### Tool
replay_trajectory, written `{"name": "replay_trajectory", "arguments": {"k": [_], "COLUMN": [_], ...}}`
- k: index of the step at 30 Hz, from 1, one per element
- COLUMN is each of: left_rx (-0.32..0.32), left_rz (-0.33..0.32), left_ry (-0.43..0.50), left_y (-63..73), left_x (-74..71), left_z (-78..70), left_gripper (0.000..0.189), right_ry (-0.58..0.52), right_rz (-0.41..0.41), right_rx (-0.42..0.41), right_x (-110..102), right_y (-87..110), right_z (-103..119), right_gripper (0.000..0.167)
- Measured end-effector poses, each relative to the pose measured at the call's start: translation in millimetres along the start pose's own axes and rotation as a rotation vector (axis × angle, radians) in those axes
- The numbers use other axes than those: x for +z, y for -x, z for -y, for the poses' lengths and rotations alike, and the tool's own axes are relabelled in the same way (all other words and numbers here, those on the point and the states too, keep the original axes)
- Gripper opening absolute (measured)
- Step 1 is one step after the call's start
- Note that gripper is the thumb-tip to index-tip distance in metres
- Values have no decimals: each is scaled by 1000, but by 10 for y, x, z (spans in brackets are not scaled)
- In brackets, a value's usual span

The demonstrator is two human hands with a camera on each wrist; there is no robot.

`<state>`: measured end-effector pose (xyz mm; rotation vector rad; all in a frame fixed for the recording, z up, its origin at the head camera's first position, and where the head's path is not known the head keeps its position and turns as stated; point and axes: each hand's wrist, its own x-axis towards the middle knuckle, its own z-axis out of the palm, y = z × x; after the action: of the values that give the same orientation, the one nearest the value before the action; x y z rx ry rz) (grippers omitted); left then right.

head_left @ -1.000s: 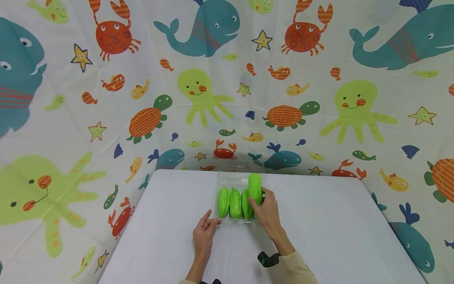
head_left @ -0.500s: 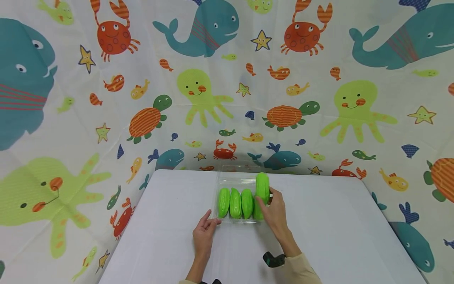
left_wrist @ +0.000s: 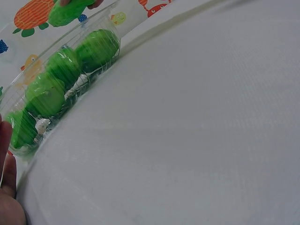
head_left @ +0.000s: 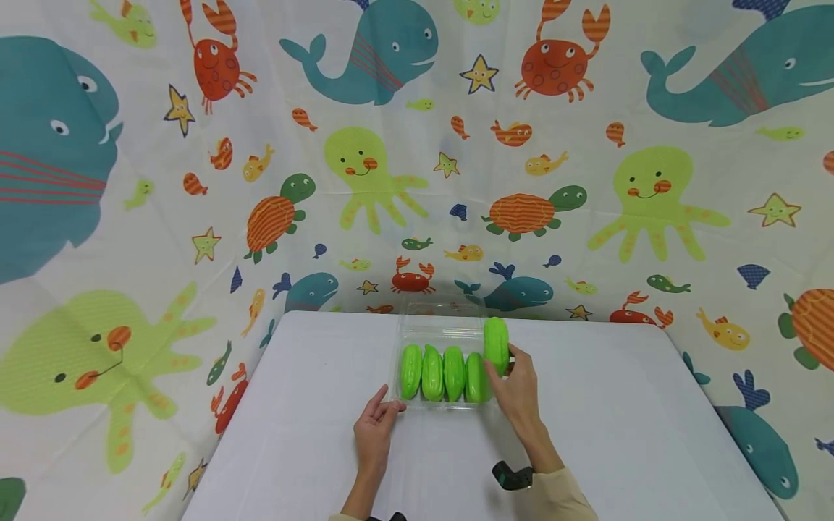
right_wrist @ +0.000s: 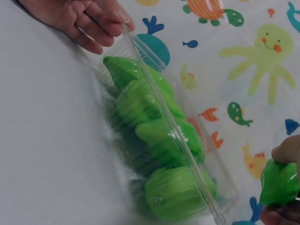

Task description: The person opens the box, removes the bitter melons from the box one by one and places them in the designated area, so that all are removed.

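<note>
A clear plastic box (head_left: pixel 443 406) holds several green ridged fruits (head_left: pixel 433 373) side by side, shaped like long star fruits with pointed ends. My left hand (head_left: pixel 374 434) is at the box's near left corner, its fingertips touching the rim. My right hand (head_left: pixel 517 387) holds another green ridged fruit (head_left: pixel 496 345) between thumb and fingers, raised at the box's right side. In the right wrist view this fruit (right_wrist: pixel 277 182) shows partly, cut by the frame edge. The left wrist view shows the fruits (left_wrist: pixel 44 94) through the box wall.
The box's clear lid (head_left: pixel 443 308) stands folded back at the table's far edge. A white cloth covers the table (head_left: pixel 619 420). Behind rises a curtain (head_left: pixel 417 195) printed with sea animals.
My right hand has carried its fruit rightward, from over the rightmost fruits to the box's right side, uncovering the rightmost fruit inside. My left hand has stayed at the corner.
</note>
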<state>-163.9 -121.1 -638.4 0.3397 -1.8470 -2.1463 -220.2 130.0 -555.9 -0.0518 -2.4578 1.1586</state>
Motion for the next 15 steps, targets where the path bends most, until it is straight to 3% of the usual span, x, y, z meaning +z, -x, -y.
{"name": "replay_trajectory", "arguments": {"k": [7,15], "left_rx": [1,42], "left_rz": [1,-18], "left_ry": [12,6], "left_y": [-9,-16], "left_x": [-6,4], "left_z": [-1,3], "left_gripper": [50,49], "right_ry": [4,26], "right_rz": [4,-15], "right_rx": [34,57], "right_x": [-36,-66], "right_y": [-7,-19], "right_z": [-90,-205], "right_gripper": [60,59]}}
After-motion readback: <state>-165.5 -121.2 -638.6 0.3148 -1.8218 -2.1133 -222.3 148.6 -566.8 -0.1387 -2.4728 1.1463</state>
